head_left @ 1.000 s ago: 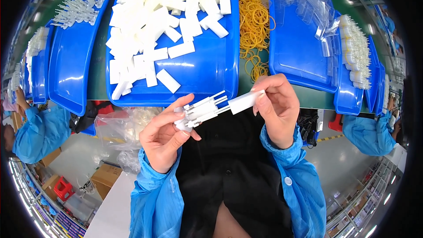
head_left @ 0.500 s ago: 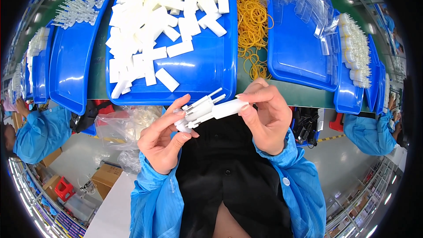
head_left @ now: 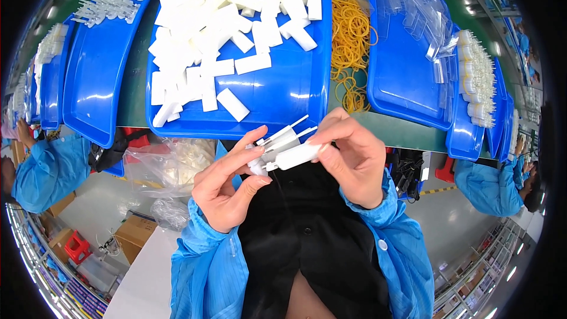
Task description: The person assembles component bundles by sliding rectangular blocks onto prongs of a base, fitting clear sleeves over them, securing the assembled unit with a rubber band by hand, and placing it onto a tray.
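Left hand (head_left: 220,199) grips a white pegged frame (head_left: 257,167) between fingers and thumb; right hand (head_left: 357,165) pinches a white block (head_left: 297,156), its near end meeting a peg, before the wearer's chest. Beyond: blue tray (head_left: 283,97) of similar blocks, then yellow bands (head_left: 349,35). Print on the lower-left carton (head_left: 136,235) is too small to read.

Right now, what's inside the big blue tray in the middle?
White blocks lie heaped in the tray; bare blue shows at its near right. The heap covers the tray's floor beneath and any lower blocks.
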Demonstrator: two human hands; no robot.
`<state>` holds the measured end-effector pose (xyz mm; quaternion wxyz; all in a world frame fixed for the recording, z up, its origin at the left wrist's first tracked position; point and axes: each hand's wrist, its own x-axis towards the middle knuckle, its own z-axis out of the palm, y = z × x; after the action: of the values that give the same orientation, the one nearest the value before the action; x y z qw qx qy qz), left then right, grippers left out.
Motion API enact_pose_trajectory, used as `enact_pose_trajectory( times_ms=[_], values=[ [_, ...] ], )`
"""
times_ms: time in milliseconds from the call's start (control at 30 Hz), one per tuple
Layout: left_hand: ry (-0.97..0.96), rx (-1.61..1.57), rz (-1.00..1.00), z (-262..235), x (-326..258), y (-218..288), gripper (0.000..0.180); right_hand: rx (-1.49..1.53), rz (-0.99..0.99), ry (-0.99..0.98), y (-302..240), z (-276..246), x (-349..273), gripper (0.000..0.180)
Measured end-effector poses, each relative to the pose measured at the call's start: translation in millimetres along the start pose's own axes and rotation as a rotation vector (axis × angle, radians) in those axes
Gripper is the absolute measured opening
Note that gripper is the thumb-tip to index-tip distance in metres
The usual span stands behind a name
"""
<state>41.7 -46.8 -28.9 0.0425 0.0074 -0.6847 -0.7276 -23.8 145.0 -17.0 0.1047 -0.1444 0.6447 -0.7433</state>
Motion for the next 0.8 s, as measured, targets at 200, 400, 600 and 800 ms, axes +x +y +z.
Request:
enact_pose_trajectory(
  times_ms=[200,400,600,800],
  values=[
    [0.123,-0.366,-0.159,7.0,5.4,9.2,0.042,-0.216,-0.164,0.027,2.0,5.8,9.0,0.015],
    [-0.085,-0.311,-0.086,-19.4,2.1,-8.0,0.043,-0.453,-0.261,-0.223,-6.0,7.5,20.5,0.022],
    [0.077,-0.508,-0.079,-27.3,2.8,-10.7,0.04,-0.588,-0.252,0.093,4.1,30.4,46.8,0.02],
    [0.255,-0.864,-0.169,-42.4,-7.1,-16.4,0.04,-1.013,-0.301,-0.065,19.0,64.0,76.8,0.027]
  ],
)
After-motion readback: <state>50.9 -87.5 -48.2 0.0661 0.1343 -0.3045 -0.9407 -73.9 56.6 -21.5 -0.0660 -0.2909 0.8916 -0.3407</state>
